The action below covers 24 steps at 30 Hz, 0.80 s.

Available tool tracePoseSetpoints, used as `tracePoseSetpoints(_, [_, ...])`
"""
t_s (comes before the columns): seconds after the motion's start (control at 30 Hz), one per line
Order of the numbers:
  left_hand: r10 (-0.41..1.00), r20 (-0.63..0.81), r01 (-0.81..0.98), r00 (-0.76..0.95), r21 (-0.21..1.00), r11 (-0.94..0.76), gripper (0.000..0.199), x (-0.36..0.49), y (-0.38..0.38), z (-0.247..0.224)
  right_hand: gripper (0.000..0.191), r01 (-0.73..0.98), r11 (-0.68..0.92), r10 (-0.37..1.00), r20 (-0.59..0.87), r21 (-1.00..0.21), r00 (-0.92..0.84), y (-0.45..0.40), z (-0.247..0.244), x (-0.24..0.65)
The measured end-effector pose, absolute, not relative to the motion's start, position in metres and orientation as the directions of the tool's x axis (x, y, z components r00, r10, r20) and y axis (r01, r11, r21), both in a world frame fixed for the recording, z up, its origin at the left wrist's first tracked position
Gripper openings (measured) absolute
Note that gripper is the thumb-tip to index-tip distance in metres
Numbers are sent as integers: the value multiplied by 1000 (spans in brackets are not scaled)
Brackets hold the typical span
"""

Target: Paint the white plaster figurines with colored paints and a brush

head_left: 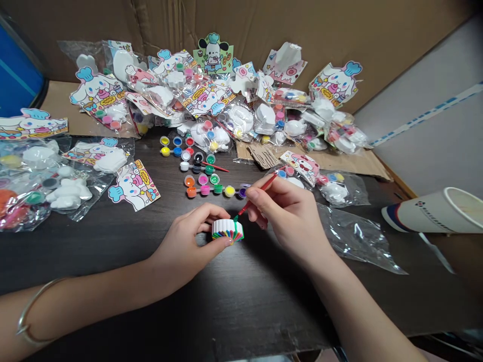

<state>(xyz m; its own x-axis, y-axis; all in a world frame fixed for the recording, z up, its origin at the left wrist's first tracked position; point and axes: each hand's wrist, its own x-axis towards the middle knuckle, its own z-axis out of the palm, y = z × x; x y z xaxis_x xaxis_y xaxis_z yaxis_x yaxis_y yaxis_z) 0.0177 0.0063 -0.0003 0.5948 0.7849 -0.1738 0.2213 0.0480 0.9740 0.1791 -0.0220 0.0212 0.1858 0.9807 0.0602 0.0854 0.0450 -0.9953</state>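
Observation:
My left hand point(196, 232) grips a small white fluted figure point(223, 227) between thumb and fingers, above the dark table. Stripes of green, red, blue and yellow paint run along the figure's lower edge, and one green stripe climbs its ridged side. In my right hand point(281, 211) is a thin red paintbrush point(260, 191), pinched near its lower end. Its green-coated tip touches the top of the green stripe. Just beyond the figure stand joined rows of small paint pots point(205, 190) with lids flipped back, in orange, pink, green, yellow and purple.
Many clear bags with white figures and cartoon cards point(211, 98) are heaped along the cardboard at the back. More bags point(70, 193) lie left. Another red brush point(215, 166) rests by the black paint pot. At right are a flat plastic bag point(352, 241) and a tipped paper cup point(433, 211).

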Motion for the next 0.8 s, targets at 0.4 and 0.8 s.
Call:
tracePoseSetpoints(0.4, [805, -147, 199, 575, 979, 36, 14, 16, 6, 0, 39, 76, 74, 974, 88, -994, 206, -28, 32, 176])
tracePoseSetpoints(0.8, [826, -73, 199, 559, 979, -48, 13, 15, 8, -2, 38, 81, 78, 989, 88, -994, 123, -30, 34, 174])
